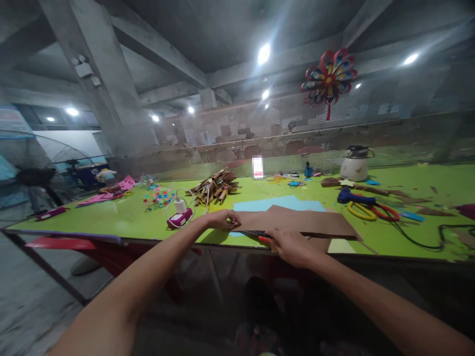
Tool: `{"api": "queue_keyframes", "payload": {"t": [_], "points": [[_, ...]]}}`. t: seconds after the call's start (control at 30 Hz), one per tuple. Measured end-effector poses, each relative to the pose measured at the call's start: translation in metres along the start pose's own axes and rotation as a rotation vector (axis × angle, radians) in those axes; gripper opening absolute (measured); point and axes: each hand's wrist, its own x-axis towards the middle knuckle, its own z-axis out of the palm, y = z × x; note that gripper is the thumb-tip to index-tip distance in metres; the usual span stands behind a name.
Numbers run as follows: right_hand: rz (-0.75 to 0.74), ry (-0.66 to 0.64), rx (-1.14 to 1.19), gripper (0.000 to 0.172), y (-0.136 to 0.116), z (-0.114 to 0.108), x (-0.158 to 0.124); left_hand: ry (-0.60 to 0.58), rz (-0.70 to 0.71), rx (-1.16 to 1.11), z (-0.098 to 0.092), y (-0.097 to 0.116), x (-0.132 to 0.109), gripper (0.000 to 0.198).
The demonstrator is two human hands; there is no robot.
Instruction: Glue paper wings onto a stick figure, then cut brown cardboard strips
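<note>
Sheets of pink paper point(100, 198) are seen at the far left of the green table point(129, 220), then a pink-and-white device with a white cable point(180, 217) and a heap of brown sticks point(215, 187). The left hand point(222, 219) is laid with bent fingers on the left end of the flat brown cardboard sheet point(300, 222); whether the edge is pinched cannot be told. Pale blue paper point(278, 202) lies behind the cardboard. At the near edge, the right hand point(293, 245) is closed around a red-handled cutting tool point(264, 239), its dark blade pointing left under that edge. Yellow and red scissors point(371, 211) lie well apart to the right
</note>
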Motion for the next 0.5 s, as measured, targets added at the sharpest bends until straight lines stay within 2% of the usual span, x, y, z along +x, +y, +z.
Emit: {"api": "queue_keyframes", "payload": {"t": [0.13,0.27,0.37,0.5], "points": [[0.013,0.018,0.037,0.036,0.008,-0.002,-0.006,-0.033,-0.048,0.036,-0.002,0.007,0.0,0.024],[0.019,0.019,0.103,0.038,0.023,-0.014,-0.008,-0.076,-0.118,0.194,-0.002,0.022,-0.001,0.034],[0.043,0.02,0.142,0.038,0.036,-0.026,-0.012,-0.01,-0.103,0.261,0.001,0.028,-0.006,0.043],[0.004,0.05,0.273,0.041,0.052,-0.039,-0.018,0.142,-0.191,0.164,-0.002,0.023,-0.008,0.024]]}}
